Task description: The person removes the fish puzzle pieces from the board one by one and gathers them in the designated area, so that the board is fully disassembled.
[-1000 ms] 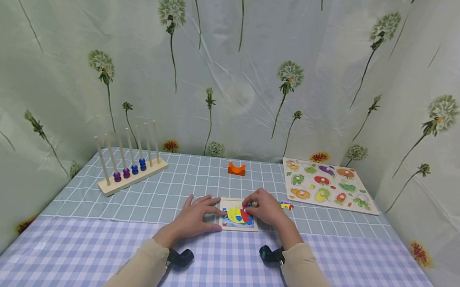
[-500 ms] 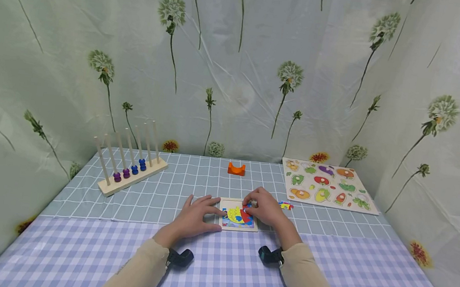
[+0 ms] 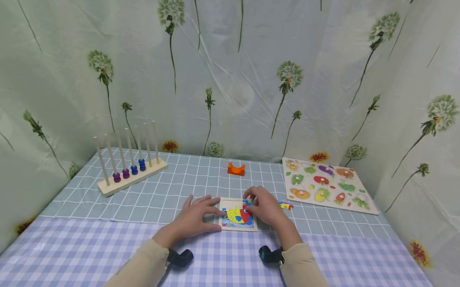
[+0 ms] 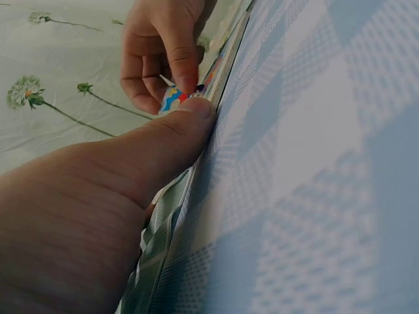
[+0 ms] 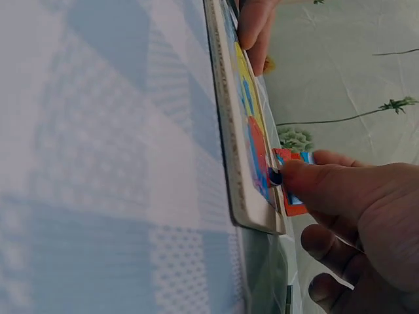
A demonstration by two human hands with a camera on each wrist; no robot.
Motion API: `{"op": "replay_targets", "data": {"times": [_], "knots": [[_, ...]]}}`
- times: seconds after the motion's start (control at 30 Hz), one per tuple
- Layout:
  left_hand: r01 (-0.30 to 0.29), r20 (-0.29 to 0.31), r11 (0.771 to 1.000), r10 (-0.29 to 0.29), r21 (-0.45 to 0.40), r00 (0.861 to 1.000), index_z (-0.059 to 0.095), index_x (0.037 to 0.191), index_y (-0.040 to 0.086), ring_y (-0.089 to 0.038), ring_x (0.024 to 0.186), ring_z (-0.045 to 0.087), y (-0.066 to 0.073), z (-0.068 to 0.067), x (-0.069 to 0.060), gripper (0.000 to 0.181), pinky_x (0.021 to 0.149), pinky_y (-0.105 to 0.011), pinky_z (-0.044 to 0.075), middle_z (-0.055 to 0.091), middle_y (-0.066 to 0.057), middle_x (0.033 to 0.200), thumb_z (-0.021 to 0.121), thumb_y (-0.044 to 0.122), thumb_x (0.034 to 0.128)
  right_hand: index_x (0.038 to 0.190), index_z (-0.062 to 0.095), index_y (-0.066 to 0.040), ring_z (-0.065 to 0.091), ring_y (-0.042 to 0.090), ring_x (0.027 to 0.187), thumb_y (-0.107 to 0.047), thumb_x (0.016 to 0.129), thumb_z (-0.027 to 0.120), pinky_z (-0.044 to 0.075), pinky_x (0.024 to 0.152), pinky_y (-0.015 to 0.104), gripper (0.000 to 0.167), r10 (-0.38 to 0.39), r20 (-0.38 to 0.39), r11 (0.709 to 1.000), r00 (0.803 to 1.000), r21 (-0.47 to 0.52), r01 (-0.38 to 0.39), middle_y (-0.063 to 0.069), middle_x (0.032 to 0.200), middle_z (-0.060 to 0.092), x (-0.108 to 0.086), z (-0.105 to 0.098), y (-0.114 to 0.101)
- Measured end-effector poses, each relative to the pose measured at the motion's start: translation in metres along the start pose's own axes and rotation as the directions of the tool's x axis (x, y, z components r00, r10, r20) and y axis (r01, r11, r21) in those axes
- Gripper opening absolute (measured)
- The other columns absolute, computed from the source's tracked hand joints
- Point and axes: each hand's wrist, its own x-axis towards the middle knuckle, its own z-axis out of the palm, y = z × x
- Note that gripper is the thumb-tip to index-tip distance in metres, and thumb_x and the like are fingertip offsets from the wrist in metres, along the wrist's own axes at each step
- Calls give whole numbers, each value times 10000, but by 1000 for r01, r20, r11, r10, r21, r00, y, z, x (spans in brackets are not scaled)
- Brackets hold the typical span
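Hands, left (image 3: 196, 217) and right (image 3: 268, 209), flanking puzzle board (image 3: 231, 203); right pinching piece (image 4: 172, 99).

Two hands (image 3: 196, 217), one puzzle (image 3: 235, 215), one pinched piece (image 3: 247, 203) and one block (image 3: 236, 169) lie toward twelve o'clock from the person; at least one loose piece (image 3: 286, 205) and one vegetable board (image 3: 331, 188) at one; one rack (image 3: 109, 188) with seven pegs (image 3: 102, 160), four beaded, at eleven. Two wrist cameras (image 3: 183, 258), two tablecloths (image 3: 222, 276).

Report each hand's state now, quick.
Left hand: open, fingers spread, touching the left side of the puzzle board.
Right hand: closed, pinching a puzzle piece over the board's upper right corner.
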Motion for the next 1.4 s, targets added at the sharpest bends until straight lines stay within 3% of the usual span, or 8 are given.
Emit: {"op": "replay_targets", "data": {"times": [0.37, 0.63, 0.87, 1.23, 1.4], "knots": [[5, 4, 1000, -5, 0, 1000, 713, 1216, 361, -316, 1516, 302, 1, 0, 0, 403, 1192, -719, 56, 470, 30, 1557, 752, 502, 840, 1027, 677, -218, 576, 179, 903, -123, 962, 652, 516, 834, 318, 119, 16, -28, 988, 999, 152, -12, 3, 980, 639, -2, -12, 3], [-1, 4, 1000, 1, 5, 1000, 712, 1215, 370, -307, 1518, 300, 1, 0, 0, 401, 1194, -716, 58, 469, 38, 1557, 753, 501, 838, 1085, 661, -171, 605, 216, 857, -115, 973, 624, 560, 742, 296, 130, 45, -62, 973, 997, 231, -29, 66, 1002, 624, -4, -29, 13], [-17, -3, 1000, 17, 4, 1000, 714, 1213, 362, -310, 1514, 308, 0, 0, -1, 400, 1192, -717, 62, 472, 33, 1554, 756, 494, 838, 1125, 653, -134, 632, 271, 837, -119, 977, 625, 612, 691, 384, 152, 95, -83, 944, 992, 323, -63, 114, 1077, 631, -6, -44, 21], [-21, -7, 1000, 21, 1, 1000, 713, 1214, 366, -312, 1511, 315, -2, 1, -1, 403, 1191, -720, 63, 477, 35, 1550, 756, 499, 836, 1167, 688, -125, 639, 296, 937, -209, 1000, 608, 600, 724, 392, 203, 158, -101, 942, 982, 314, -120, 130, 1132, 696, -15, -68, 36], [-21, -8, 1000, 21, 6, 1000, 711, 1216, 371, -312, 1512, 314, -2, 2, -1, 403, 1191, -719, 64, 476, 39, 1551, 755, 500, 837, 1176, 692, -108, 618, 268, 956, -208, 1002, 604, 577, 751, 316, 219, 170, -123, 946, 978, 297, -127, 130, 1140, 699, -18, -77, 48]]}}
